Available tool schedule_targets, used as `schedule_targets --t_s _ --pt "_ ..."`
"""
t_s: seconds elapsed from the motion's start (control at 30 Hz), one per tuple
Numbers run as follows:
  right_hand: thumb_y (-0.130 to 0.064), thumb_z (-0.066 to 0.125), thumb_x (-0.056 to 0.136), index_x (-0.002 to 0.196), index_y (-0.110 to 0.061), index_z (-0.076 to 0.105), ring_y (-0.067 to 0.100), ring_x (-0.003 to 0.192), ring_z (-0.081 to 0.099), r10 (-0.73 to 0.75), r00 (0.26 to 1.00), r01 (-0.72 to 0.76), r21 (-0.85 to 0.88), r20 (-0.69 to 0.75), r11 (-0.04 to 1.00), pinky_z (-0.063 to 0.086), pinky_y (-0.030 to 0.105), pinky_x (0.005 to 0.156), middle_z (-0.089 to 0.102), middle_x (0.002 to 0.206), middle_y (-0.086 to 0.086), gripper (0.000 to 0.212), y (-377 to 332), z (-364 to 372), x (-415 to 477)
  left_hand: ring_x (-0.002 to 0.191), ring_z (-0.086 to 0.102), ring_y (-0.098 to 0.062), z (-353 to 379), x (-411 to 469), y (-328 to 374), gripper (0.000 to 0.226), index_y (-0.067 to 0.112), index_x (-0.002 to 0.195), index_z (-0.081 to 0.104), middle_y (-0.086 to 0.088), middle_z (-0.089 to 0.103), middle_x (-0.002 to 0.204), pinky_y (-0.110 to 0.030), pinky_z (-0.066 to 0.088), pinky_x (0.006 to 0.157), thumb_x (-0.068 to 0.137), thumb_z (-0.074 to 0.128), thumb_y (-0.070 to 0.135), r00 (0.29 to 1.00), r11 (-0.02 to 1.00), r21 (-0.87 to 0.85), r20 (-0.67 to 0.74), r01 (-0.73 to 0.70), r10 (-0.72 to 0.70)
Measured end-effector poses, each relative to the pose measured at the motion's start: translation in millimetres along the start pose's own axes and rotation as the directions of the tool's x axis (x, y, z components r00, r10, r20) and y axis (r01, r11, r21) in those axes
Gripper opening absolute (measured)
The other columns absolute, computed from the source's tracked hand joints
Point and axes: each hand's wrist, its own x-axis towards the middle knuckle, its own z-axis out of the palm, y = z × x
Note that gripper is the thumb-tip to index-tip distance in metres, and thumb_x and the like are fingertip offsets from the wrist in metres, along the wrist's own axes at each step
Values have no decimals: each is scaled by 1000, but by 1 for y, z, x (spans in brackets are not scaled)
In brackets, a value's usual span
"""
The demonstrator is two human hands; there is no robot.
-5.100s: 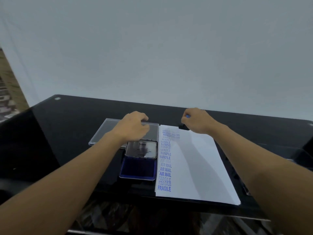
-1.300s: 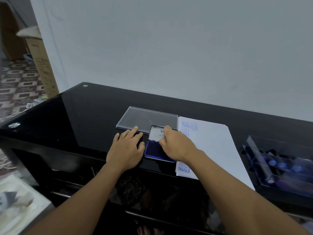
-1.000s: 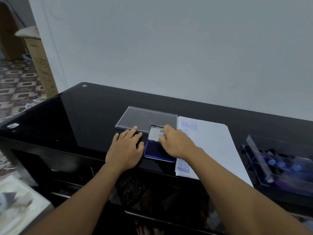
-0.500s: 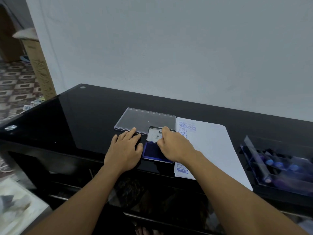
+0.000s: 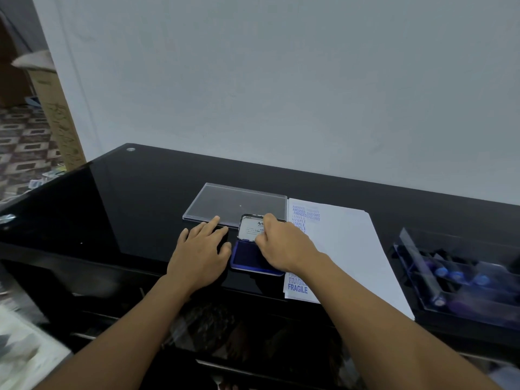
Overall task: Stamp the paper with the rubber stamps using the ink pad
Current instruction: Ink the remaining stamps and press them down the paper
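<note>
The table [image 5: 140, 198] is black glass, glossy enough to mirror the wall. On it lies a flat, clear plastic cover [image 5: 236, 202], rectangular with a shallow rim. Just in front of it sits the ink pad [image 5: 247, 258], a small rectangular tin with a dark blue felt bed. Its metal lid [image 5: 249, 228] is hinged open at the far side, shiny inside and printed with small black lettering.

The left hand [image 5: 201, 256] lies flat on the glass just left of the ink pad, fingers straight and slightly spread, with the fingertips reaching the near edge of the clear cover. The right hand [image 5: 284, 246] is over the right part of the ink pad. Its fingers are curled on the metal lid, the forefinger tip at the lid's far edge and the thumb against its inner face.

The paper [image 5: 343, 249] is a plain white sheet touching the ink pad's right side. A column of blue stamped words runs down its left edge: AMENDED, SAMPLE, FRAGILE. Well to the right stands a clear plastic box [image 5: 461, 313] with dividers, holding blue-topped stamps [image 5: 455, 275].
</note>
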Motion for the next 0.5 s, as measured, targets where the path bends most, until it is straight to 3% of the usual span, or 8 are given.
schedule_targets --t_s 0.17,0.5 --pt "-28 37 101 93 -18 33 27 73 50 -28 999 28 -26 -23 999 33 34 57 51 82 5 13 -1 2 -5 150 22 -17 -1 5 -1 49 25 148 45 5 22 165 -49 15 123 101 43 39 1000 999 -36 8 12 -11" --pt "-31 38 101 97 -16 39 28 78 56 28 999 -28 2 16 1000 45 37 67 56 88 8 15 3 -2 9 147 29 -19 -20 11 10 45 20 141 54 2 36 159 -43 27 119 96 55 27 999 981 -192 -53 -6 -4"
